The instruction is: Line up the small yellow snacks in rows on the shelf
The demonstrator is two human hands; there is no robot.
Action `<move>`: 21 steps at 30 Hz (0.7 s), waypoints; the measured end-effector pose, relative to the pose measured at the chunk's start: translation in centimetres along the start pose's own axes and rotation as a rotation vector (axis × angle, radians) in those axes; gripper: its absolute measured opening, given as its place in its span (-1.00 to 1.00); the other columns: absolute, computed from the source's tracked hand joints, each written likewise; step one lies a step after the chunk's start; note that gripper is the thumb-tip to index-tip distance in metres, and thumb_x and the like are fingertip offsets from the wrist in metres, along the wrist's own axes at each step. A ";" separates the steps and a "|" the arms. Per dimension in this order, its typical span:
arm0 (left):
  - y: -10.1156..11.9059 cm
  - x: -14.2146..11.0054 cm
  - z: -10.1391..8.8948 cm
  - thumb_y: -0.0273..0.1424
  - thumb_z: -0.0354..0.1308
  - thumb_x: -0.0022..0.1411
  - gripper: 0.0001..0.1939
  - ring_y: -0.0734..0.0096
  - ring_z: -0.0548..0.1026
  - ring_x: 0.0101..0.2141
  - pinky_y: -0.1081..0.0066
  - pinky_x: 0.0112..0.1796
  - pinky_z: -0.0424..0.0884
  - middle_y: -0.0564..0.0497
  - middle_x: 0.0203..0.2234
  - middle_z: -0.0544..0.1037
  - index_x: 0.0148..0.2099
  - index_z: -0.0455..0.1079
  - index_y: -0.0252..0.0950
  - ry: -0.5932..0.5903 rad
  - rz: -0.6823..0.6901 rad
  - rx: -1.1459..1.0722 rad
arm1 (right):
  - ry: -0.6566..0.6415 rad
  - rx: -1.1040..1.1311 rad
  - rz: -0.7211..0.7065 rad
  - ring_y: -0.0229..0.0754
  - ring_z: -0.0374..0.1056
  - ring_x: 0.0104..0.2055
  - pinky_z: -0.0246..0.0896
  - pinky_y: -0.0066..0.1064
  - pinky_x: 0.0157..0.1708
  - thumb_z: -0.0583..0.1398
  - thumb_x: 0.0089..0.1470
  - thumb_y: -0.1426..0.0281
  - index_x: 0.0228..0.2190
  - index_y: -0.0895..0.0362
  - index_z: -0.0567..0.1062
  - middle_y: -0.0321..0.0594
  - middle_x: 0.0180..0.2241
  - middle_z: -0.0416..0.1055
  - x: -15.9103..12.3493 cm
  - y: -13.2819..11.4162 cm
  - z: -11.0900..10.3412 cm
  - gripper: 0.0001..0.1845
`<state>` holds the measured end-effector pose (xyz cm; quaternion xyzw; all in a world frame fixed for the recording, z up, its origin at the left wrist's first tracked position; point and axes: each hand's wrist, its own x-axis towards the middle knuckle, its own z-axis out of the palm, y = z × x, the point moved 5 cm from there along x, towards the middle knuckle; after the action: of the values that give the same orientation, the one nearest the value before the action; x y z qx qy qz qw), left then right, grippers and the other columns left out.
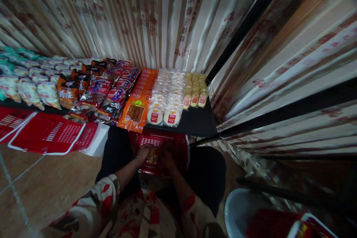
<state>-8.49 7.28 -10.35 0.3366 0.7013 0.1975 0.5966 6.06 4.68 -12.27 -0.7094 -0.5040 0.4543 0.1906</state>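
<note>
Pack: brown-yellow food in a clear wrap, lower centre of the frame, over the red basket, between both hands. Print too dark to read.
Left hand: fingers closed on the pack's left side, probably to steady it.
Right hand: at the pack's right side, in shadow. Can't tell if the fingers grip or just rest. Looks like a two-sided hold, which would keep the pack level.
Basket: between the knees, by the table's front edge. Likely there so both hands reach it without leaning. What bears it: can't tell.
Table: black top, bare at its right end. Goods in rows by kind, likely so each sort is easy to pick out.
Orange bags: overlapped front to back, centre of the frame. Overlap probably saves room.
Round crackers: two columns just right of the orange bags, front labels up, readable from the seat.
Yellow packs: short columns beside the crackers, at the right.
White bags: left of the frame, packed close, probably to fit more in.
</note>
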 end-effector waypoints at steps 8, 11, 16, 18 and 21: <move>1.0 -1.1 0.4 -0.53 -0.08 0.13 -0.82 0.62 0.30 -0.71 0.60 -0.70 0.15 0.11 -0.62 0.40 -0.36 0.35 -0.36 -0.064 0.018 -0.106 | 0.118 0.103 -0.018 -0.15 0.39 -0.11 0.24 -0.38 -0.11 0.05 0.04 0.39 -0.11 0.21 0.42 -0.06 -0.15 0.46 -0.5 -1.1 -1.8 -0.63; 1.6 -1.4 0.7 -0.50 -0.05 0.12 -0.86 0.62 0.31 -0.70 0.61 -0.70 0.15 0.12 -0.65 0.38 -0.40 0.33 -0.34 -0.082 0.029 -0.129 | 0.145 0.087 -0.058 -0.16 0.34 -0.04 0.18 -0.35 -0.03 0.05 0.04 0.42 -0.05 0.16 0.39 -0.09 -0.08 0.42 -1.1 -1.9 -2.5 -0.60; 2.8 -1.9 1.2 -0.45 -0.05 0.12 -0.88 0.62 0.26 -0.77 0.59 -0.75 0.05 0.16 -0.70 0.32 -0.42 0.28 -0.32 -0.095 0.055 -0.129 | 0.117 0.016 -0.163 -0.17 0.32 -0.02 0.13 -0.35 0.01 0.06 0.02 0.47 -0.08 0.11 0.43 -0.15 -0.09 0.43 -2.6 -3.5 -3.6 -0.61; 3.1 -1.9 1.2 -0.44 -0.05 0.12 -0.88 0.60 0.26 -0.78 0.58 -0.76 0.03 0.16 -0.71 0.32 -0.43 0.26 -0.32 -0.092 0.061 -0.118 | 0.107 -0.018 -0.197 -0.17 0.30 0.00 0.13 -0.35 0.02 0.07 0.02 0.48 -0.08 0.09 0.43 -0.15 -0.06 0.41 -3.2 -4.0 -4.0 -0.60; 3.3 -1.8 1.3 -0.43 -0.07 0.15 -0.86 0.58 0.25 -0.80 0.57 -0.77 -0.01 0.16 -0.74 0.30 -0.45 0.24 -0.31 -0.076 0.062 -0.097 | 0.107 -0.068 -0.221 -0.14 0.27 0.03 0.10 -0.31 0.04 0.08 0.02 0.49 -0.07 0.08 0.43 -0.14 -0.04 0.39 -3.9 -4.5 -4.6 -0.60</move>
<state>-6.34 8.11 -7.14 0.3361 0.6568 0.2367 0.6321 7.12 3.98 -4.85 -0.6788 -0.5832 0.3750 0.2419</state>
